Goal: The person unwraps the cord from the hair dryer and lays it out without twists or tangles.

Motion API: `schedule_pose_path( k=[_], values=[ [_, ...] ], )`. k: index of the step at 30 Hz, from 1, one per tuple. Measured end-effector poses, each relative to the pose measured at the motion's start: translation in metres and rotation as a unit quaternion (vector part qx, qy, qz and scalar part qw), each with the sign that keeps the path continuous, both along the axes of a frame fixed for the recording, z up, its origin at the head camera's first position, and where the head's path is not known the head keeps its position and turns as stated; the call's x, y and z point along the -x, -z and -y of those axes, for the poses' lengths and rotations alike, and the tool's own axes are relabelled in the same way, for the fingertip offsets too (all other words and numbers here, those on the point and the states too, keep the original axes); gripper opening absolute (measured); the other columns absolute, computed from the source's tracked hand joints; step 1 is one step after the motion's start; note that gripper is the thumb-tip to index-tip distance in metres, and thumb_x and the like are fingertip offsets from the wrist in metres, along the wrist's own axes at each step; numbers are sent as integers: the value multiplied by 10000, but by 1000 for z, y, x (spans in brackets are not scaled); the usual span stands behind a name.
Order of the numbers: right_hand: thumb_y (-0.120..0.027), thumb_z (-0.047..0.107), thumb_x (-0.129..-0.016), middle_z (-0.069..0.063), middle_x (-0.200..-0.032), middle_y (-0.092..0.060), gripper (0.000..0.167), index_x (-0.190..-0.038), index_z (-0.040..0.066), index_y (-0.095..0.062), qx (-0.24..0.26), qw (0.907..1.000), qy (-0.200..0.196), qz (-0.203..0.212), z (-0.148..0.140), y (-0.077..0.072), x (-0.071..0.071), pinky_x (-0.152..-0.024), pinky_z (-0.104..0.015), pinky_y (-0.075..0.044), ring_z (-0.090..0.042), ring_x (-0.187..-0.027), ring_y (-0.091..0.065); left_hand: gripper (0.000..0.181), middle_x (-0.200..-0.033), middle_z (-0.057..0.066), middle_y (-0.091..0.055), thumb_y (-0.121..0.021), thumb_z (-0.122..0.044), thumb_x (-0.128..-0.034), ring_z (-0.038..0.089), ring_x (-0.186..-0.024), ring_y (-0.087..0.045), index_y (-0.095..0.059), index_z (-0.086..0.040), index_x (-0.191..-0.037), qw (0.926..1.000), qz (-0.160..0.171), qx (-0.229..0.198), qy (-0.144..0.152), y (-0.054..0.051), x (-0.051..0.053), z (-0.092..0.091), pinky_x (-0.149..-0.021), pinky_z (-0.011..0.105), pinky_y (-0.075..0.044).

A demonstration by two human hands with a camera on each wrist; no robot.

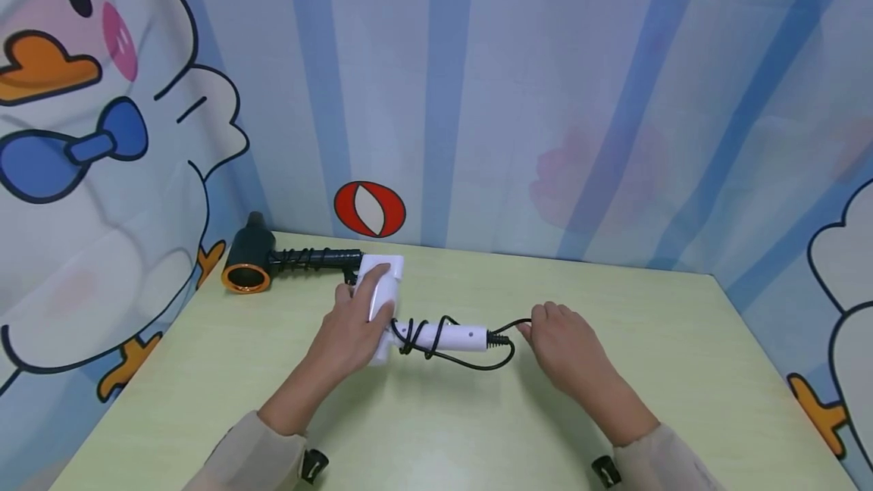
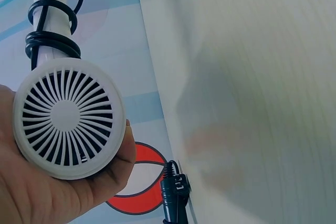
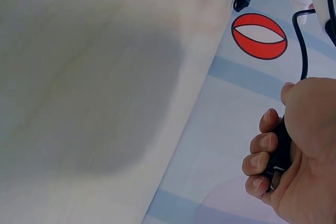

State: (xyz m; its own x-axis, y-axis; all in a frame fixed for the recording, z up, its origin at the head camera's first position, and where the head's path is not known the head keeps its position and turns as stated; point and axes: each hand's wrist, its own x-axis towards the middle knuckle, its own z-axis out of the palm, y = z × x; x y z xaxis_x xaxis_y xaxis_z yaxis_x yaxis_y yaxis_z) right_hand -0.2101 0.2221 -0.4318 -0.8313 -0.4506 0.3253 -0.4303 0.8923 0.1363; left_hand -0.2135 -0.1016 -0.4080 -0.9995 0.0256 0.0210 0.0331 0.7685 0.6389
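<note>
A white hair dryer [image 1: 460, 337] with black cord wound round its handle is held above the table by my left hand [image 1: 349, 332], fingers and thumb round its body. Its round slotted end [image 2: 65, 119] faces the left wrist view, the palm [image 2: 37, 198] beside it. The cord [image 1: 477, 367] loops from the handle's end toward my right hand [image 1: 569, 351]. In the right wrist view my right hand [image 3: 310, 150] has its fingers curled round the black plug [image 3: 282, 148], its metal prongs showing at the lower end, with the cord [image 3: 303, 51] leaving at the top.
A black hair dryer [image 1: 251, 248] with an orange rim lies at the table's back left, cord wound round its handle [image 1: 317, 258], its tip close behind the white dryer. The pale table [image 1: 648, 339] ends at a printed cloth backdrop [image 1: 505, 97] behind and at the sides.
</note>
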Motion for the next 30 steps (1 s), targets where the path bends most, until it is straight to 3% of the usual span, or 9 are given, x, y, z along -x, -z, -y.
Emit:
schedule_pose_path(
  k=[12,30],
  values=[
    [-601,239,-1033,-34,-658,-335,367,-766,48,-436,137,9998,107,57,5,-13,9,-540,-307,-309,-191,-577,-325,622,-1306,209,-441,-570,-416,-1007,319,-849,-595,-293,-407,-1564,9998,158,24,-147,3,1,-1,-562,327,-512],
    [-622,243,-1022,-40,-670,-326,387,-773,52,-396,302,9993,106,-218,8,-33,6,-552,-306,-292,-192,-581,-316,625,-1245,188,-443,-582,-435,-989,315,-842,-602,-316,-405,-1554,9995,232,20,-206,9,0,-4,-560,321,-518]
  ],
)
